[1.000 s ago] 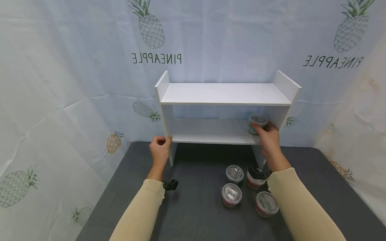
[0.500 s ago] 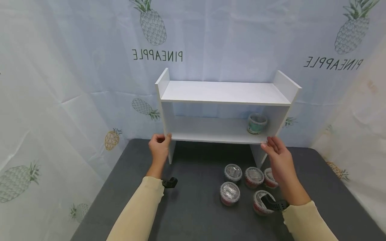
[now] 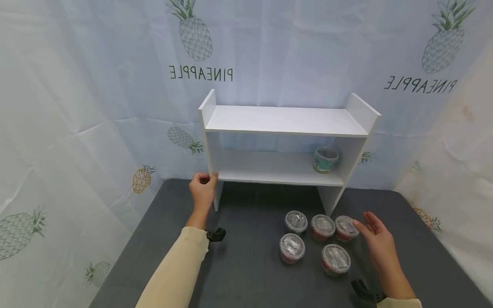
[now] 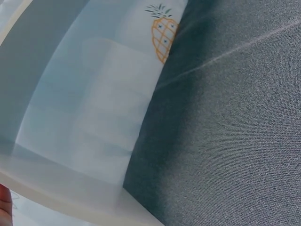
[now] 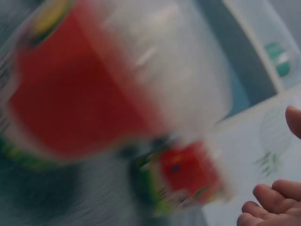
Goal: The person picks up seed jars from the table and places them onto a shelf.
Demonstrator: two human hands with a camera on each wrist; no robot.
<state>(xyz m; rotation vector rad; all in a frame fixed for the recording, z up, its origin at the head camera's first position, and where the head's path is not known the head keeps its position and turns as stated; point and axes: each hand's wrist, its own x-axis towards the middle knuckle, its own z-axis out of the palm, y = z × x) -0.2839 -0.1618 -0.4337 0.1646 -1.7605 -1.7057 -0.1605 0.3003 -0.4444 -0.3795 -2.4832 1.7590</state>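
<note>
A white two-tier shelf [image 3: 285, 119] stands on the dark table. My left hand [image 3: 203, 194] pinches the front edge of its left side panel; only a bit of that hand shows in the left wrist view. On the lower tier, near the right panel, sits a teal-labelled clear plastic tub [image 3: 325, 160]. My right hand [image 3: 379, 246] hovers with relaxed fingers just right of a red-labelled lidded tub [image 3: 345, 227], holding nothing. Whether a fingertip touches that tub I cannot tell. In the right wrist view a red-labelled tub [image 5: 80, 94] looms large and blurred.
More lidded tubs are grouped in front of the shelf: one at the back left [image 3: 296, 221], a middle tub [image 3: 322, 226], a front left tub [image 3: 292, 248] and a front right tub [image 3: 336, 259]. A pineapple-print curtain [image 3: 115, 85] hangs behind and beside the table [image 3: 246, 273].
My right hand let go of the teal tub on the lower tier, then drew back down and right to the lidded tubs. My left hand stays on the shelf panel.
</note>
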